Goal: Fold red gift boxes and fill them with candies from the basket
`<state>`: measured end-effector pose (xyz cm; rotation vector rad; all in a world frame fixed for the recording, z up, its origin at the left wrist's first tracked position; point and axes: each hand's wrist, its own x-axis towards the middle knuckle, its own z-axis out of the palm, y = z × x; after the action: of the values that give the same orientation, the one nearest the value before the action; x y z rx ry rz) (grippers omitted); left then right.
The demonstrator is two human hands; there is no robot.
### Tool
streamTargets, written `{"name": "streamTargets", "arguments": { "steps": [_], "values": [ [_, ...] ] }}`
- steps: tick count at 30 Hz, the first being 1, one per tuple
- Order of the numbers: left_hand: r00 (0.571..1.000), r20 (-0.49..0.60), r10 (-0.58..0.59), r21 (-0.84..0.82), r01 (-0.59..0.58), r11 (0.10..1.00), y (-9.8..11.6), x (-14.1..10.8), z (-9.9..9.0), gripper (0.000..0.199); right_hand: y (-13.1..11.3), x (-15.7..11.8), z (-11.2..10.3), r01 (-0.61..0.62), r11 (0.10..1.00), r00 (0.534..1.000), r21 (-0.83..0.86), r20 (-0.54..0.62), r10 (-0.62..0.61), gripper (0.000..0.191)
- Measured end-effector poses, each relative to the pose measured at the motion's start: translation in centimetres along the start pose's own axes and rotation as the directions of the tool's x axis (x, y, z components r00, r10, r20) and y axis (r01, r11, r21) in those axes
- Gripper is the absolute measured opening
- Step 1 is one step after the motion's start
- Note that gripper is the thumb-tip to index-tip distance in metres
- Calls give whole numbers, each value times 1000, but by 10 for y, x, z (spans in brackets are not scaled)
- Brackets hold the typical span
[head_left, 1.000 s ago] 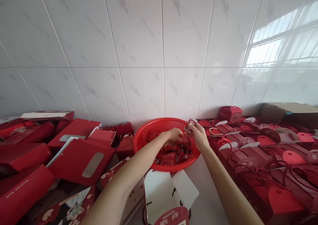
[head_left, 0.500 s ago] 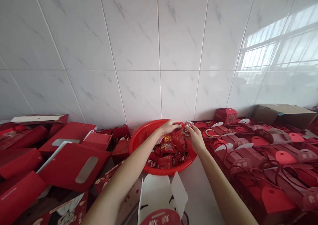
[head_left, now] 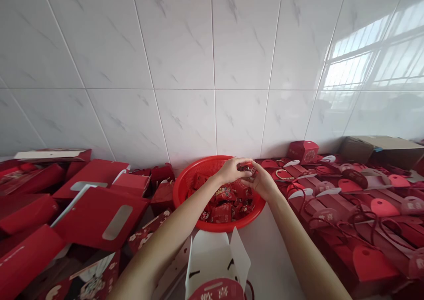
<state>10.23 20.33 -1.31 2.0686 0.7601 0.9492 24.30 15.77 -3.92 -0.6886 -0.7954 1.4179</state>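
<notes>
A red plastic basket (head_left: pixel 180 194) stands against the wall, with several red wrapped candies (head_left: pixel 221 212) in it. Over its right side, my left hand (head_left: pixel 232 171) and my right hand (head_left: pixel 263 183) meet, thumbs and fingers curled round small red wrapped candies (head_left: pixel 245 167). The fingers partly hide what they hold, so how the pieces are shared between the hands is unclear. Nearer to me, below the basket, an unfolded gift box (head_left: pixel 212 251) with a white inside and a red rounded flap (head_left: pixel 217 290) stands with its top up.
Red gift boxes (head_left: pixel 102 218) are heaped on the left. On the right, rows of closed red boxes with cord handles (head_left: pixel 331 203) cover the surface. A brown cardboard box (head_left: pixel 380 152) sits at the far right by the tiled wall (head_left: pixel 185 123).
My left hand has moved right to meet my right hand, and its fingers have closed in around the candies. The right hand has turned inward. The basket and open box stay in place.
</notes>
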Motion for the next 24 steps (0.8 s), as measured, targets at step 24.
{"name": "streamTargets", "arguments": {
  "steps": [24],
  "values": [
    [991,-75,-107,-141,95,985,-7,2,-18,38,1,-1,5,-25,999,998,-37,-52,23,20]
  ]
}}
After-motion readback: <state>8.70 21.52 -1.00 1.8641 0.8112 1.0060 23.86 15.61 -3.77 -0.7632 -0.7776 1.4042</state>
